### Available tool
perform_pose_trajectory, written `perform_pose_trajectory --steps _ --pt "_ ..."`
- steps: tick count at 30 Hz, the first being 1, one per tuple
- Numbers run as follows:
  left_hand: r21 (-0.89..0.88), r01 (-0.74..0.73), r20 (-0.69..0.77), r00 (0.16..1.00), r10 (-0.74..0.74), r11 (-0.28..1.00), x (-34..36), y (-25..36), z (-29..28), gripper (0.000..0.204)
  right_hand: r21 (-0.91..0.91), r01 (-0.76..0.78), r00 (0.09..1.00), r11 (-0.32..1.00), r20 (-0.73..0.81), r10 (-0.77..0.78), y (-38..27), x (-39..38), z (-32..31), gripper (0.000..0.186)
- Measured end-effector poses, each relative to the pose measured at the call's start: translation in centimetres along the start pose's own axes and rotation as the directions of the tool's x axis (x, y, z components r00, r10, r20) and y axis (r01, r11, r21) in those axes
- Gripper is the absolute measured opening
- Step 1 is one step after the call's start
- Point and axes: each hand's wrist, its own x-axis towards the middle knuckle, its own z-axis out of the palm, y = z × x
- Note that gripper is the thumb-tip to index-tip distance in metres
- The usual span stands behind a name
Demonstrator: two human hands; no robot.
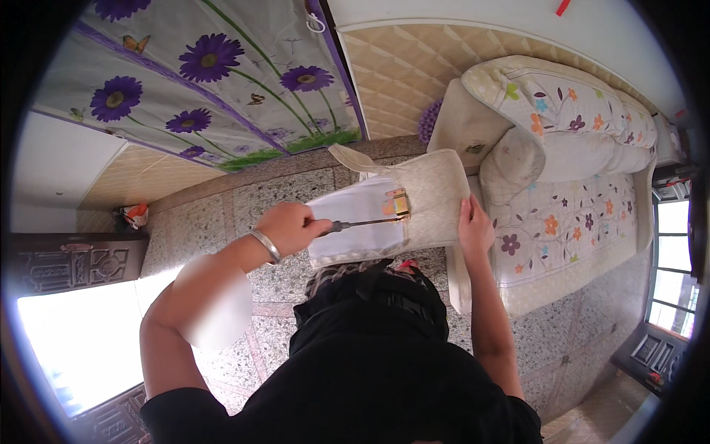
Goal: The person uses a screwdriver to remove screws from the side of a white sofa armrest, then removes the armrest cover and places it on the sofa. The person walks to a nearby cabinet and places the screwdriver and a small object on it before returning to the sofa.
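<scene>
While the left hand (290,228) is closed in a fist around the dark handle of a screwdriver (360,223), the tool's thin metal shaft runs level to the right and its tip meets a small tan and pink piece (396,204) fixed on a white panel (356,220). That panel lies across the person's lap, partly under a cream quilted cushion cover (435,198) whose strap (353,159) loops up toward the far side. A silver bangle (265,245) circles the left wrist. The right hand (475,226) lies flat along the right edge of the cushion cover, fingers (467,207) stretched out and pressed against the fabric, gripping nothing that can be seen; whether the fingertips curl under the edge cannot be told. Both forearms rise from the lower edge, and the person's black garment (384,362) fills the bottom middle.

Just right of the right hand stands a seat covered in a cream pad embroidered with coloured flowers (569,222), with a matching pillow (569,103) on its far end. On the speckled stone floor (281,189) beyond the lap, a grey curtain printed with purple daisies (200,81) hangs by a wall. A dark carved wooden door (66,263) shows at the left, with a small orange and white bag (134,215) near it on the floor.
</scene>
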Motion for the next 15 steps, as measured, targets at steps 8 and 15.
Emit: perform_pose_trajectory --steps 8,15 --pt "-0.754 0.113 0.298 0.937 0.184 0.647 -1.4 -6.2 -5.1 0.027 0.004 0.017 1.0 1.0 -0.025 -0.017 0.6 -0.2 0.6 0.046" --pt "-0.798 -0.082 0.182 0.912 0.368 0.597 4.1 -2.3 9.2 0.022 -0.064 -0.015 1.0 0.998 0.011 0.015 -0.4 -0.9 0.0 0.044"
